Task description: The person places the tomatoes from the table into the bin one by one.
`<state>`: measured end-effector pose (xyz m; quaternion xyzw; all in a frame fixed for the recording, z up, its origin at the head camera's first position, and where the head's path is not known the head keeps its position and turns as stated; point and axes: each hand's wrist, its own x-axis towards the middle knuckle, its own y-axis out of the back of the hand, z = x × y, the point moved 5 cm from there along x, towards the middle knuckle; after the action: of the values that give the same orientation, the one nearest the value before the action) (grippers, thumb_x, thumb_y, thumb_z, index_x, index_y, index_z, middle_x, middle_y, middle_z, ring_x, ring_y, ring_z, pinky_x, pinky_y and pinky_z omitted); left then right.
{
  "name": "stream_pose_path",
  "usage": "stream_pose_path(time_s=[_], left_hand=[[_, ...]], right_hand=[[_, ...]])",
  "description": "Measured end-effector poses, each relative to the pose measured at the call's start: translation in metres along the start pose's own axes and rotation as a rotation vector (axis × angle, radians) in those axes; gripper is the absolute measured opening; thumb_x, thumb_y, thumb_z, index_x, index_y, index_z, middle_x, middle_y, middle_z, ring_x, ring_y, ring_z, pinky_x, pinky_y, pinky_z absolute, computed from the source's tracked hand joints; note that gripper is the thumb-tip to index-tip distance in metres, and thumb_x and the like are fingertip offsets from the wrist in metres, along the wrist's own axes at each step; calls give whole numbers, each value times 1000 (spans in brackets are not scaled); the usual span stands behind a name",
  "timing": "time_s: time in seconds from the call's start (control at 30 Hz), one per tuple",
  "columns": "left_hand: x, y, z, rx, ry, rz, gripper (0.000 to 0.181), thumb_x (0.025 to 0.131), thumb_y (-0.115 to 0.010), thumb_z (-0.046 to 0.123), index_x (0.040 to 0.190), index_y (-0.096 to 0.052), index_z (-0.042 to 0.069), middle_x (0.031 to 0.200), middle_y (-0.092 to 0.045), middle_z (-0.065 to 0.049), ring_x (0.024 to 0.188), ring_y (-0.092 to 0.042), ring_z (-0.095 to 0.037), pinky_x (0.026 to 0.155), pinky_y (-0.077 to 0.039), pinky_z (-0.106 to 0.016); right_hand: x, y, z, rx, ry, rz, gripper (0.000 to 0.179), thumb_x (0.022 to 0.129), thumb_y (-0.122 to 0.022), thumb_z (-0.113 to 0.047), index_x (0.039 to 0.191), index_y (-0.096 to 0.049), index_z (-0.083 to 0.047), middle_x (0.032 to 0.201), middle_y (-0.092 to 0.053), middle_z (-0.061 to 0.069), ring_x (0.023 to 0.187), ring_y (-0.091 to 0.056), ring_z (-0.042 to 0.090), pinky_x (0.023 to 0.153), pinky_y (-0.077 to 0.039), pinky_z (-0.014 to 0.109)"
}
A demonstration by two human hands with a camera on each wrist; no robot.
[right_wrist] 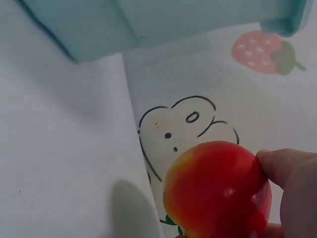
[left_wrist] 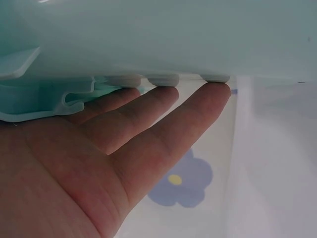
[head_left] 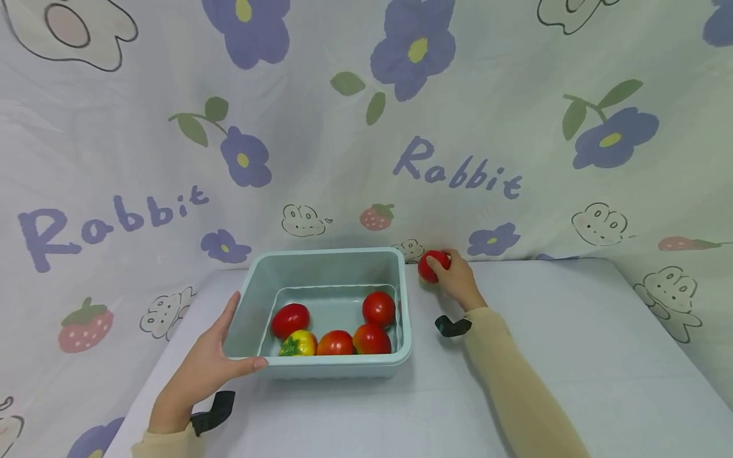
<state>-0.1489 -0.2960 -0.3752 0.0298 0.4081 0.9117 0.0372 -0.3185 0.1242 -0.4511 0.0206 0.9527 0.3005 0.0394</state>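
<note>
A light blue-green plastic bin [head_left: 332,367] stands on the table, with several red tomatoes [head_left: 378,309] and a yellow-and-green pepper-like piece [head_left: 300,343] inside. At its left front corner is my left hand [head_left: 209,366], the thumb along the front rim. In the left wrist view its straight fingers [left_wrist: 168,134] touch the bin's wall. Right of the bin, near the table's back edge, my right hand [head_left: 458,280] pinches a tomato [head_left: 431,267] between thumb and fingers. The right wrist view shows this tomato [right_wrist: 215,191] as red with a yellowish side and green leaf tips below.
A white cloth covers the table [head_left: 550,343]. Close behind its back edge hangs a printed curtain [head_left: 321,159] with flowers, rabbits and lettering. The bin's right wall [head_left: 404,305] stands between the held tomato and the pieces inside.
</note>
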Motion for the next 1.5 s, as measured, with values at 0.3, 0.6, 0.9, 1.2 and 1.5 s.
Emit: stream_pose_path(time_s=[0.3,0.6,0.9,1.2,1.5], left_hand=[[0,-1,-1,-1,5,-5,117,68,-80,38,150,3,26,147,-25,-22,124,-32,-47,84,-36,-69],[0,0,2,-4,3,-6,116,69,-79,38,150,3,25,147,-26,-23,123,-34,-47,83,-39,-68],[1,-1,2,10,6,-5,116,69,-79,38,150,2,24,146,-27,-24,122,-35,-46,82,-38,-68],[1,0,0,25,9,2,118,68,-80,39,150,4,25,147,-25,-24,123,-33,-47,84,-36,-70],[1,-1,0,13,9,-3,117,69,-79,38,150,3,24,146,-27,-24,122,-35,-46,83,-38,-68]], right_hand=[[-15,4,-14,63,43,41,66,89,-53,-48,140,-34,-9,133,-45,18,116,-46,36,88,-48,50],[-35,7,-26,102,97,80,65,86,-60,-45,138,-38,-13,131,-47,14,114,-47,33,87,-49,48],[-45,16,-37,146,186,127,62,85,-62,-42,137,-41,-15,131,-48,11,110,-48,31,82,-52,46],[-59,24,-58,171,306,159,59,85,-64,-38,135,-42,-14,130,-48,9,111,-48,28,88,-50,44],[-74,31,-72,166,406,185,59,85,-65,-35,135,-43,-14,128,-49,6,108,-48,24,85,-51,42]])
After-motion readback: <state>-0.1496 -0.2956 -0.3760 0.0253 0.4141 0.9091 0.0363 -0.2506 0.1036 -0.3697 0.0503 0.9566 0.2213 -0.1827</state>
